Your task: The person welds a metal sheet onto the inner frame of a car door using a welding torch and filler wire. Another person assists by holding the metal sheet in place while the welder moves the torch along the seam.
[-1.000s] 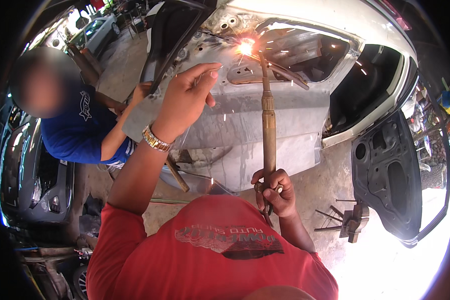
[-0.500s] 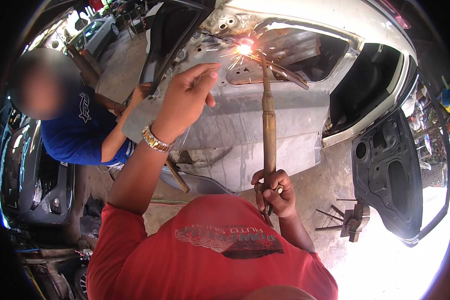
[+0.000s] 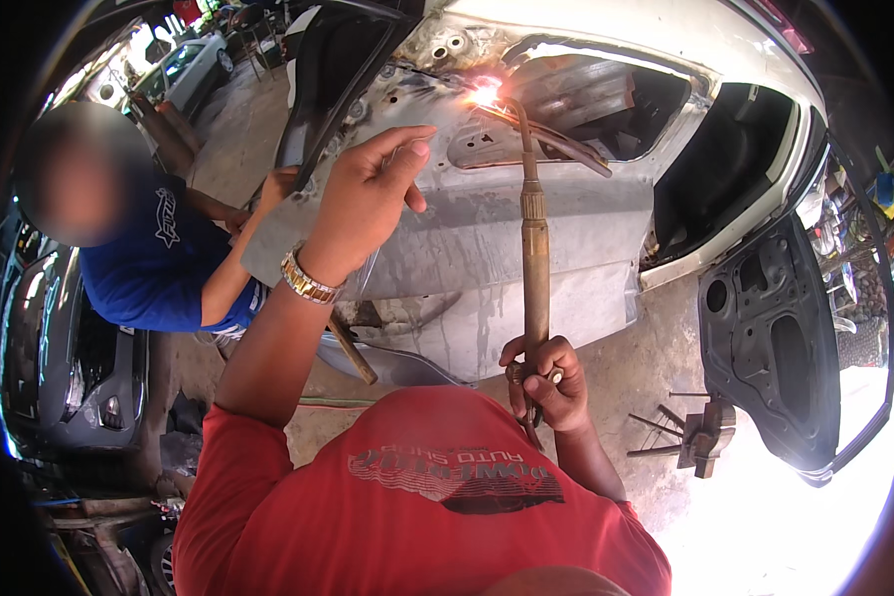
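Note:
My right hand [image 3: 546, 382] grips the lower end of a long brass gas torch [image 3: 533, 248]. The torch points up, and its bent tip burns with a bright flame [image 3: 484, 92] on the upper edge of a grey car body panel [image 3: 526, 228]. My left hand [image 3: 368, 194] is raised in front of that panel with its fingers loosely spread, holding nothing. It wears a gold wristwatch [image 3: 308, 280]. A red shirt [image 3: 417, 497] fills the lower middle.
A person in a blue shirt [image 3: 154, 263] crouches at the left, holding the panel's left edge. A white car body [image 3: 666, 60] stands behind. A dark detached car door [image 3: 780, 348] leans at the right, with a metal stand [image 3: 700, 437] on the concrete floor.
The flame and torch tip stay at the same spot on the panel. My left hand holds its raised position. Nothing else has visibly moved.

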{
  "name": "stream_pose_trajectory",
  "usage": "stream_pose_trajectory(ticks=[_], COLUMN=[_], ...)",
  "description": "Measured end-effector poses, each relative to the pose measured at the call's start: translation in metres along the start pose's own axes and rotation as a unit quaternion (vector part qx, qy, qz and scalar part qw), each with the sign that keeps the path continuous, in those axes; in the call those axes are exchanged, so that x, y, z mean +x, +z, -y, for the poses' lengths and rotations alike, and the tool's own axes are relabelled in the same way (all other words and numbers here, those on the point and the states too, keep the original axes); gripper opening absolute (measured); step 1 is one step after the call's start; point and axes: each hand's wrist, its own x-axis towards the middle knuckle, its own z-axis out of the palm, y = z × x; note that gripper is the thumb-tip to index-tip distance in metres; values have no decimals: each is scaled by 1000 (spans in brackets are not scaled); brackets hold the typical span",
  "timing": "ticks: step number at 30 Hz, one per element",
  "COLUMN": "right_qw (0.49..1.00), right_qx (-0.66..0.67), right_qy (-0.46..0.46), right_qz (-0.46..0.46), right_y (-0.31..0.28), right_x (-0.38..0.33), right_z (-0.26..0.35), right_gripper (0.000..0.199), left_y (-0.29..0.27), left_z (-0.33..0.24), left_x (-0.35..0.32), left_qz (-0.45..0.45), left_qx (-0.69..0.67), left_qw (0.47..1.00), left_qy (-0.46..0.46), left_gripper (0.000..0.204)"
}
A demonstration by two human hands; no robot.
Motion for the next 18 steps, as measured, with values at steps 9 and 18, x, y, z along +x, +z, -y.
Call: stream_pose_trajectory(ticks=[9,18], right_qw=[1000,1000], right_qx=[-3,-5], right_qy=[6,0], right_qz=[-4,-3], right_y=[0,-3], right_x=[-2,-3], right_z=[0,-2], right_gripper=[18,17], left_y=[-1,-2], left_z=[2,-1], left_x=[0,1], left_qz=[4,4], left_qx=[-1,-1], left_qw=[1000,1000], left_qy=[1,2], left_gripper=[40,40])
